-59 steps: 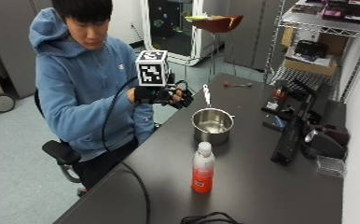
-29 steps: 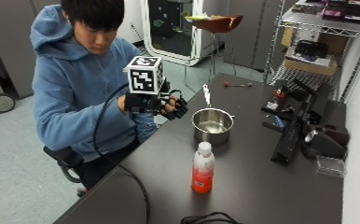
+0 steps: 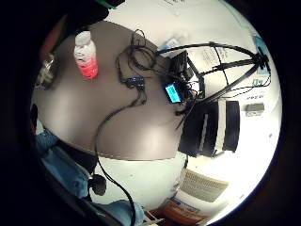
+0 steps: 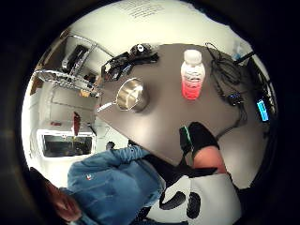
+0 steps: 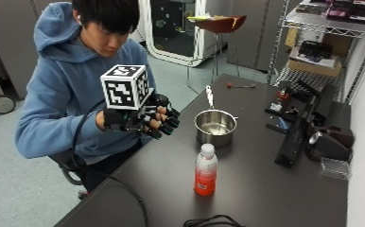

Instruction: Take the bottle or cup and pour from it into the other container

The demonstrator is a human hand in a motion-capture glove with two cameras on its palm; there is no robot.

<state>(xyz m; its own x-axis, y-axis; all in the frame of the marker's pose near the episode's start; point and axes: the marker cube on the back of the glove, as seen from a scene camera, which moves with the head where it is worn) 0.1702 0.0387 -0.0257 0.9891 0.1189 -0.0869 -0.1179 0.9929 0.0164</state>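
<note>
A clear bottle point(image 5: 205, 171) with red liquid and a white cap stands upright on the dark table point(image 5: 264, 189), near its front. Behind it stands an empty steel pot point(image 5: 215, 126) with a thin handle pointing away. My gloved right hand point(image 5: 151, 118) hovers over the table's left edge, left of the pot, with fingers loosely curled and holding nothing. The thumb side palm view shows the bottle point(image 4: 192, 75) and pot point(image 4: 131, 94) on the table, apart from one gloved finger point(image 4: 201, 138). The little finger side palm view also shows the bottle point(image 3: 85, 55).
Black devices and stands point(image 5: 296, 132) crowd the table's right side, with a clear box point(image 5: 334, 168) beside them. Cables point(image 5: 207, 221) lie at the front edge. A small red-tipped tool point(image 5: 239, 86) lies at the far end. A wire shelf point(image 5: 321, 42) stands behind.
My right hand has dropped a little and drawn back toward the person's body. The bottle and the pot have not moved.
</note>
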